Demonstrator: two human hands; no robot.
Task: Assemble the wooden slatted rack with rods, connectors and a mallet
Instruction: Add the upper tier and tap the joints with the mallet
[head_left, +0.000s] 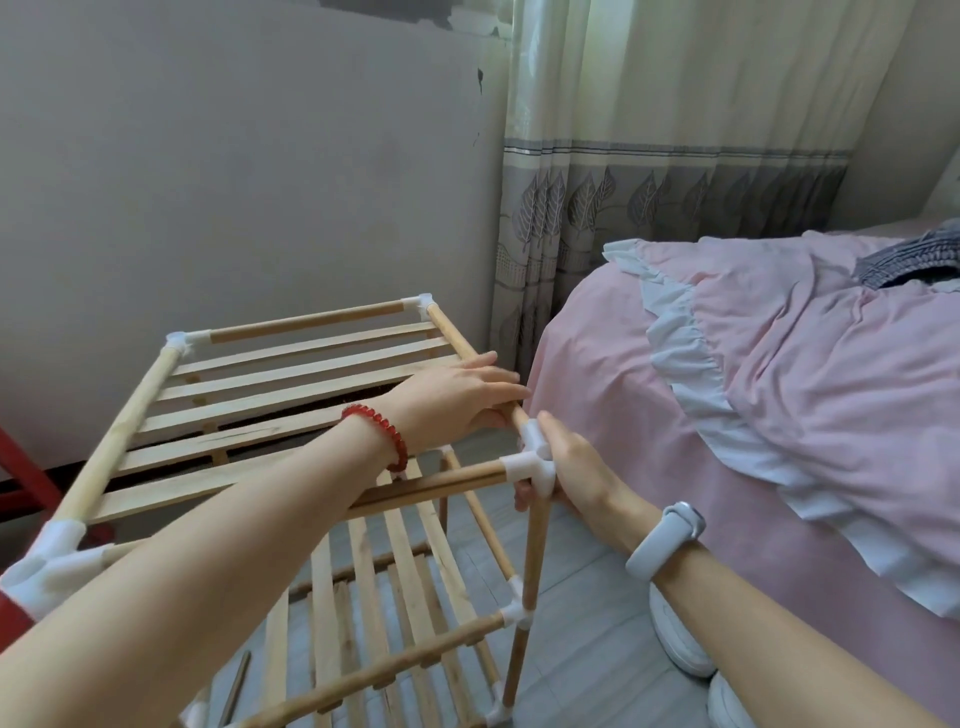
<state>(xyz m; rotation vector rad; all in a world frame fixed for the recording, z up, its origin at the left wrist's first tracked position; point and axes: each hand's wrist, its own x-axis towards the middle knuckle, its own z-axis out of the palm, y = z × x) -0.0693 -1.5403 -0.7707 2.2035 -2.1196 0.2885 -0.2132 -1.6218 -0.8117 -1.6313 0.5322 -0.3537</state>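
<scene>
The wooden slatted rack (291, 374) stands upright on the floor, with a top shelf of slats and lower shelves beneath. White plastic connectors join its rods at the corners. My left hand (457, 400) grips the top right side rod (452, 332) just behind the near right corner. My right hand (571, 467) holds the white corner connector (535, 465) there, thumb on top and fingers curled under it. An upright rod (532, 551) runs down from that connector to a lower connector (517, 613). No mallet is in view.
A bed with a pink cover (753, 395) stands close on the right. A wall (234, 182) is behind the rack and a curtain (649, 182) behind the bed. A loose rod (236, 686) lies on the floor. White shoes (680, 644) are at lower right, a red object (26, 478) at left.
</scene>
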